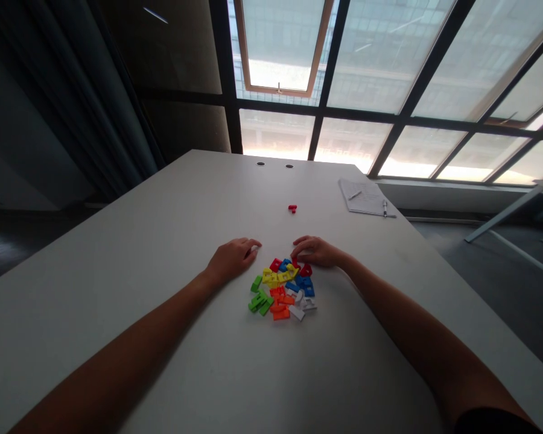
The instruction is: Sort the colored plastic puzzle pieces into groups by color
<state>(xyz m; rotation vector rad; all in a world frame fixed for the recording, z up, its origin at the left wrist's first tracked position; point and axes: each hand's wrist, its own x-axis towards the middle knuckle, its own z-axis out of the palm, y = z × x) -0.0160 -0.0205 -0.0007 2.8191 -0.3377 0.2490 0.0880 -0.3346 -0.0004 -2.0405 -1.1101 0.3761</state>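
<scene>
A heap of small plastic pieces point(283, 289) in red, blue, yellow, green, orange and white lies on the white table point(163, 241). My left hand point(231, 258) rests on the table just left of the heap, fingers curled, with a small white piece at its fingertips. My right hand point(314, 250) lies at the heap's far right edge, fingers bent down onto the red and blue pieces. One lone red piece point(292, 208) sits farther back on the table, apart from both hands.
A stack of paper point(365, 198) with a pen point(384, 208) lies at the table's far right corner. Two round cable holes point(274, 164) are near the far edge. Large windows rise behind; floor and a white frame lie to the right.
</scene>
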